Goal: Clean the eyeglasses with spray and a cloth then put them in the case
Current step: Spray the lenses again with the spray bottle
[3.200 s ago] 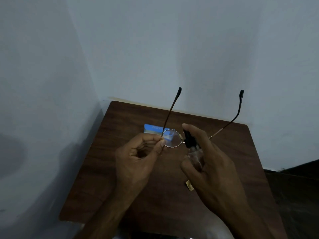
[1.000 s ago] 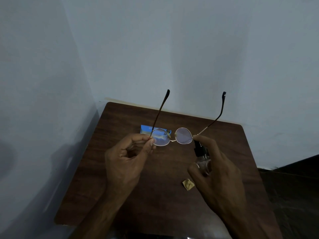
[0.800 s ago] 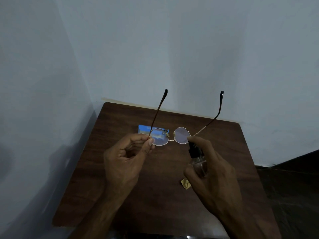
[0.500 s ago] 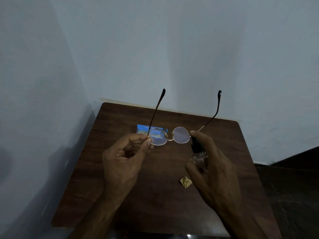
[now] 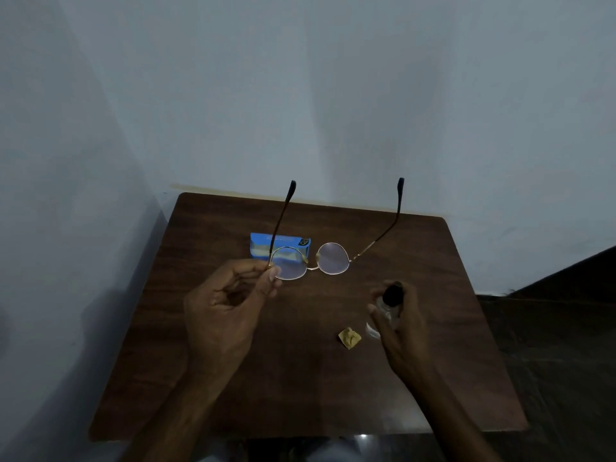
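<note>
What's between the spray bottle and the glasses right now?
Head view: only bare tabletop shows between the spray bottle in the right hand and the glasses.

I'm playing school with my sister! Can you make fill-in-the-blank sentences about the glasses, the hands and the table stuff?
The left hand pinches the eyeglasses at the rim of one ____.
The right hand holds a spray bottle with a ____ cap.
The crumpled cloth on the table is ____.
The box beyond the eyeglasses is ____.
Missing words: lens, black, yellow, blue.
</note>
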A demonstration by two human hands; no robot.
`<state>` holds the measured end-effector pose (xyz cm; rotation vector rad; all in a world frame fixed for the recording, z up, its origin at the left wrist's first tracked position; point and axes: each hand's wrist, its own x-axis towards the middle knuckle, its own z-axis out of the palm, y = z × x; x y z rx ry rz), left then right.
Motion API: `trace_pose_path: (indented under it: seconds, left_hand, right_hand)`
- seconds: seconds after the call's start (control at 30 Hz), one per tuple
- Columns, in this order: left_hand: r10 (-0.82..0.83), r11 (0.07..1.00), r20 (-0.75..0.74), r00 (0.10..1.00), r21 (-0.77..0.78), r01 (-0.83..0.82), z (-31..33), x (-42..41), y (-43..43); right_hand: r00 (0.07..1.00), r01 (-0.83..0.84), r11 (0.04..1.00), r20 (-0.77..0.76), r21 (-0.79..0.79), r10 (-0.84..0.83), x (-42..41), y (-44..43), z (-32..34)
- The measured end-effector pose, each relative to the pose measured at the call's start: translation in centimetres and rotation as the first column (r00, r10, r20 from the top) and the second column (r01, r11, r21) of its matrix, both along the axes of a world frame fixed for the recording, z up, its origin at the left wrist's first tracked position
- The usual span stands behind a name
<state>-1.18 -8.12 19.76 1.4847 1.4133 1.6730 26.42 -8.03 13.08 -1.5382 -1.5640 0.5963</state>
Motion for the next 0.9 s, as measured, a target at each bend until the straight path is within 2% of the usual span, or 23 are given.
trace_pose_path:
  seconds: [0.13,0.23,0.37,0.67,0.8,0.9]
  left_hand:
    - [-0.024,0.999,-0.039,0.999,-0.03,0.023,-0.7,-0.2,-0.2]
    - [-0.025,0.998,-0.038,0.999,-0.05,0.023,-1.0,0.0,-0.5]
    - [-0.043,0.997,-0.045,0.998,-0.069,0.04,-1.1,0.3,-0.9]
    - [-0.075,0.994,-0.058,0.996,-0.081,0.07,-1.6,0.5,-0.7]
    - [-0.094,0.991,-0.006,0.996,-0.091,0.093,-1.6,0.6,-0.4]
    - [-0.094,0.991,0.015,0.996,-0.09,0.094,-1.7,0.3,-0.2]
  right_hand:
    - [0.989,0.148,0.981,0.008,-0.125,-0.148,3.8,0.7,-7.1]
    - [0.972,0.232,0.952,0.002,-0.2,-0.236,5.3,1.4,-9.9]
    - [0.955,0.288,0.928,-0.001,-0.235,-0.296,5.6,2.2,-11.8]
    - [0.953,0.292,0.907,0.009,-0.304,-0.304,5.6,2.4,-13.2]
    - [0.937,0.316,0.868,-0.017,-0.384,-0.349,5.4,0.1,-14.1]
    - [0.896,0.434,0.793,0.112,-0.427,-0.43,3.7,-3.6,-15.0]
